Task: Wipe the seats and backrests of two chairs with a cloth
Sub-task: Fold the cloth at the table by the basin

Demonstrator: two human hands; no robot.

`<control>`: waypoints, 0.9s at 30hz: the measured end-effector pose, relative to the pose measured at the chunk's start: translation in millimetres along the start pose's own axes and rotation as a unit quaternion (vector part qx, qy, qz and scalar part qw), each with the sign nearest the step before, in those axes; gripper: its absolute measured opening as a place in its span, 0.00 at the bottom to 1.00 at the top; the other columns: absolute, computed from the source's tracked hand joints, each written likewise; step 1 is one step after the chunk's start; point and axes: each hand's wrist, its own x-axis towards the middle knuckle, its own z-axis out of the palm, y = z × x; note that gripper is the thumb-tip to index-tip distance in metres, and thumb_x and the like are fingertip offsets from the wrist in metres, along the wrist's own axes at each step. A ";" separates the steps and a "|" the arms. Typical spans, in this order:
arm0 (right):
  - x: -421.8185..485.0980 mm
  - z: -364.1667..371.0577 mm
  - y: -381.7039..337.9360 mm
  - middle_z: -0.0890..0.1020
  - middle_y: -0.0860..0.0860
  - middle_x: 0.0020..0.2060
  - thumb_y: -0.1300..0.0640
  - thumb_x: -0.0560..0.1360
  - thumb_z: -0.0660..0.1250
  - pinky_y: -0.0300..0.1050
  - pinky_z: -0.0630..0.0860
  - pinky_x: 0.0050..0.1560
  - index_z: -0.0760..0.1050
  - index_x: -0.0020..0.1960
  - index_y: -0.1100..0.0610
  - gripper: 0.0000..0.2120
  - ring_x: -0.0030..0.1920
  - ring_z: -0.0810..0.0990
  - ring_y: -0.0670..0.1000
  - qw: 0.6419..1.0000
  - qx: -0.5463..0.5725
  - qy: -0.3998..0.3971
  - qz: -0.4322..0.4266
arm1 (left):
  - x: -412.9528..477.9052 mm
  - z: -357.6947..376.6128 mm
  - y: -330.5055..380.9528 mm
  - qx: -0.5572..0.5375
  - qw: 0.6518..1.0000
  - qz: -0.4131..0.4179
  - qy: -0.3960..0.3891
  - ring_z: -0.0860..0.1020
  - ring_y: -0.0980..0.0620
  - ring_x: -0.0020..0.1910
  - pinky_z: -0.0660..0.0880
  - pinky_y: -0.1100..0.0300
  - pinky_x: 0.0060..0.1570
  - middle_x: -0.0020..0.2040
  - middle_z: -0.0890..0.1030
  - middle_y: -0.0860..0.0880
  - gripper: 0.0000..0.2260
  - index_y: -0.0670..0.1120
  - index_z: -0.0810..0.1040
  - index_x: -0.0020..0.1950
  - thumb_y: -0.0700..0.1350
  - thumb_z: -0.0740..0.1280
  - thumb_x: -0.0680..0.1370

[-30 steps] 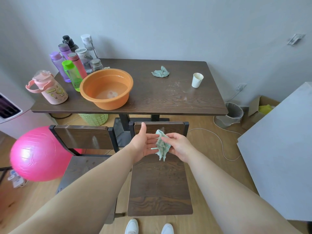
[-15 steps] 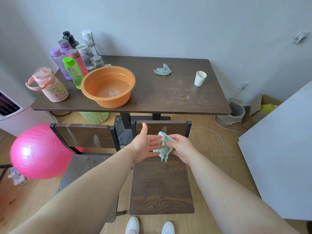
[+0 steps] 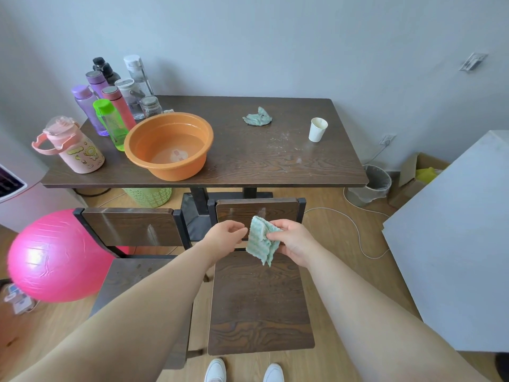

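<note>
- Head view, far left: a glossy pink exercise ball (image 3: 57, 255) sits on the floor, partly behind the left dark-wood chair with a black metal frame (image 3: 129, 226). Our left forearm covers much of that chair's seat, so we cannot judge its surface.
- The left hand (image 3: 224, 235) hovers just beside the edge of the pale green striped terry cloth (image 3: 261, 242), fingers curled toward it. We see mostly its back, so we cannot tell whether it pinches a corner or holds nothing.
- The cloth hangs folded in the air, in front of the right chair's backrest and above its seat. We judge it is being gathered into a pad for wiping.
- The right hand (image 3: 296, 242) pinches the cloth's right side between thumb and fingers and bears its weight.
- The right dark-wood chair with a black metal frame (image 3: 259, 307) stands directly before us, its seat open to reach. Hands and cloth hide the lower middle of its backrest.
</note>
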 end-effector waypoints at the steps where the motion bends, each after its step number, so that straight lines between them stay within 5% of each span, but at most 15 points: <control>1: -0.9 -0.2 -0.8 0.83 0.54 0.54 0.66 0.75 0.71 0.51 0.83 0.51 0.77 0.61 0.57 0.16 0.52 0.84 0.52 1.000 0.009 -0.009 0.003 | 0.7 -0.8 -2.6 0.001 1.000 0.001 0.002 0.80 0.56 0.54 0.80 0.55 0.55 0.56 0.80 0.54 0.17 0.51 0.75 0.69 0.53 0.65 0.81; 4: -4.6 -0.6 -1.9 0.84 0.56 0.54 0.68 0.75 0.70 0.50 0.83 0.51 0.78 0.61 0.58 0.15 0.51 0.85 0.53 0.999 0.031 -0.034 0.009 | -0.2 -1.7 -4.8 -0.051 0.998 -0.008 -0.031 0.80 0.56 0.55 0.79 0.58 0.52 0.57 0.81 0.53 0.19 0.52 0.74 0.69 0.54 0.68 0.80; 8: -10.9 1.0 -2.8 0.84 0.56 0.53 0.68 0.76 0.69 0.49 0.83 0.49 0.78 0.60 0.59 0.14 0.51 0.85 0.53 0.997 0.043 -0.055 0.013 | -1.1 1.7 -7.1 -0.089 0.994 0.009 -0.068 0.83 0.55 0.54 0.78 0.52 0.61 0.53 0.85 0.54 0.12 0.53 0.80 0.62 0.52 0.69 0.79; 14: -14.2 1.4 1.1 0.83 0.60 0.55 0.67 0.77 0.67 0.52 0.82 0.53 0.77 0.61 0.61 0.13 0.55 0.84 0.58 0.992 0.099 -0.073 0.039 | -5.3 4.7 -4.4 -0.169 0.983 0.009 -0.064 0.85 0.47 0.51 0.80 0.47 0.58 0.51 0.85 0.43 0.11 0.39 0.78 0.55 0.45 0.72 0.78; 17: -17.2 2.0 3.3 0.83 0.60 0.55 0.65 0.78 0.67 0.53 0.81 0.55 0.77 0.61 0.62 0.12 0.56 0.83 0.58 0.988 0.125 -0.080 0.045 | -9.7 3.1 -1.3 -0.185 0.981 0.014 -0.064 0.84 0.45 0.51 0.80 0.45 0.56 0.53 0.84 0.41 0.10 0.41 0.76 0.54 0.45 0.72 0.78; 27: -18.3 -0.5 11.2 0.81 0.60 0.60 0.45 0.76 0.70 0.55 0.76 0.64 0.77 0.65 0.62 0.25 0.61 0.80 0.58 0.970 0.174 -0.143 0.087 | -16.5 -2.5 -1.3 -0.184 0.980 -0.017 -0.070 0.85 0.47 0.51 0.83 0.47 0.51 0.54 0.83 0.43 0.16 0.42 0.75 0.59 0.49 0.73 0.77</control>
